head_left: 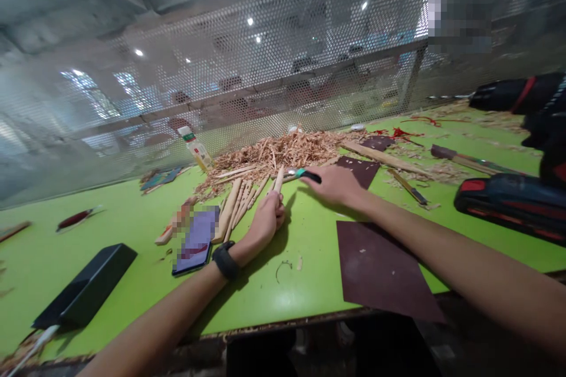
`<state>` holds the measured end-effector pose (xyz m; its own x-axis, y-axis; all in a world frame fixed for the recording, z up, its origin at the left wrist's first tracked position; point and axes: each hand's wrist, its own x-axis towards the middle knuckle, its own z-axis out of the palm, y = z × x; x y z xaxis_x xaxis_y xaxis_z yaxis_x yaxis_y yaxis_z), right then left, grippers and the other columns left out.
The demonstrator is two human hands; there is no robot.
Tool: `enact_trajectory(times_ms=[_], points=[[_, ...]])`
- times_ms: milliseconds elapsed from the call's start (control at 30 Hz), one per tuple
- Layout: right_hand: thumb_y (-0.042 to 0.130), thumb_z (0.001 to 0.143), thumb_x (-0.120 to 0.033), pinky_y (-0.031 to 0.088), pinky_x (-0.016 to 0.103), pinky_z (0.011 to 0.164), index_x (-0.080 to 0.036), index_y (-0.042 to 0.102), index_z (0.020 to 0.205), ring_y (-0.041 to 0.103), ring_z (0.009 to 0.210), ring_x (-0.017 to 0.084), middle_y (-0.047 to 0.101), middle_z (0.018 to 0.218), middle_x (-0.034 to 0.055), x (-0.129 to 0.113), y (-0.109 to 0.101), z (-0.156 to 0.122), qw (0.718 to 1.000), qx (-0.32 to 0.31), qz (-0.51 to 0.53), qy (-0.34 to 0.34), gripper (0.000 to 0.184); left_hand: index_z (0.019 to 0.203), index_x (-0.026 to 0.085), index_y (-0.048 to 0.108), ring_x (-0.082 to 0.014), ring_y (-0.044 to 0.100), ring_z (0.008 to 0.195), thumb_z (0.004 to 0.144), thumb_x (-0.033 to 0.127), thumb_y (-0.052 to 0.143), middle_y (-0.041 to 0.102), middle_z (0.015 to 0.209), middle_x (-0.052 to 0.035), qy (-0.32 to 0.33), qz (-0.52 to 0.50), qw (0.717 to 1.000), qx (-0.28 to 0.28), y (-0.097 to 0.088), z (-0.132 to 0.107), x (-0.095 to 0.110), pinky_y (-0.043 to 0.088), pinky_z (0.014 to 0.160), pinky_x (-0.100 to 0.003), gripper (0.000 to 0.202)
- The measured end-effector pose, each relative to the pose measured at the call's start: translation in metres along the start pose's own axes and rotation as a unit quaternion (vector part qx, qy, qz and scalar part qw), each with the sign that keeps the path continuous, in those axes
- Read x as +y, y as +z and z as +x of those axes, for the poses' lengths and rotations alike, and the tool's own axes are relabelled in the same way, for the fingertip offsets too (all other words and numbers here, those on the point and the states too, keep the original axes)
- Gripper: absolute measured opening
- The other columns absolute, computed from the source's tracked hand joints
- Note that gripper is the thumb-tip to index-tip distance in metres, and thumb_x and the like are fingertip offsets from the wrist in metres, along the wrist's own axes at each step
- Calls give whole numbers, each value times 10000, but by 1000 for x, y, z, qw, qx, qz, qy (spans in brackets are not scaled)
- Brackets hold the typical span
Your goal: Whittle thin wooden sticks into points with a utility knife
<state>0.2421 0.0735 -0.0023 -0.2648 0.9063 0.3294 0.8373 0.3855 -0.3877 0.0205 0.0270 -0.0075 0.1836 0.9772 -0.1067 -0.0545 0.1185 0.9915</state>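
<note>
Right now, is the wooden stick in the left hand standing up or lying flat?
Standing up, tilted: the left hand grips the wooden stick, its top poking above the fist.

The desk (132,218) is bright green. The wood shavings (283,153) are light brown, and so are the wooden sticks (236,206). The sandpaper sheet (380,268) is dark reddish brown. The box (86,285) is black. The wristband (225,260) is black too. The knife handle (307,175) is teal and black. The wall screen (265,59) is grey with little round holes.
</note>
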Motion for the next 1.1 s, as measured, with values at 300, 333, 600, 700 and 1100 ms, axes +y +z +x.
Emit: enact_trajectory(times_ms=[300, 333, 600, 700, 1100], points=[[362, 1025, -663, 365, 319, 574, -213, 688, 1286, 646, 693, 247, 762, 877, 105, 23, -22, 5, 992, 126, 4, 23, 614, 850, 225, 452, -66, 325, 393, 939, 575, 554, 416, 598, 76, 8, -42, 997, -67, 1, -7, -6, 273, 350, -176, 375], [364, 1025, -661, 365, 316, 573, -213, 676, 1292, 643, 680, 243, 759, 865, 101, 19, -18, 4, 994, 107, 9, 13, 608, 856, 231, 438, -71, 363, 398, 934, 588, 576, 453, 621, 68, 20, -44, 997, -63, 1, -5, -5, 304, 349, -182, 390], [392, 1025, -647, 430, 314, 662, -245, 634, 1347, 691, 822, 252, 778, 1017, 87, -2, -8, -5, 995, 35, 79, -49, 569, 928, 251, 423, -43, 371, 386, 927, 549, 662, 521, 685, 73, 58, -21, 997, -56, 0, -7, -3, 235, 352, -156, 383], [422, 1026, -630, 449, 325, 709, -254, 651, 1333, 692, 853, 248, 781, 1052, 81, -8, -8, -9, 992, 6, 104, -76, 537, 935, 248, 426, -41, 373, 394, 924, 526, 669, 513, 688, 72, 52, -12, 997, -52, 1, -8, -2, 210, 363, -153, 369], [440, 1042, -591, 429, 331, 721, -238, 725, 1268, 667, 812, 229, 789, 1040, 71, -21, -7, -15, 978, -93, 127, -135, 507, 781, 212, 433, -43, 297, 417, 876, 445, 717, 367, 614, 78, 18, -32, 996, -86, -1, -5, -3, 146, 399, -170, 379]])
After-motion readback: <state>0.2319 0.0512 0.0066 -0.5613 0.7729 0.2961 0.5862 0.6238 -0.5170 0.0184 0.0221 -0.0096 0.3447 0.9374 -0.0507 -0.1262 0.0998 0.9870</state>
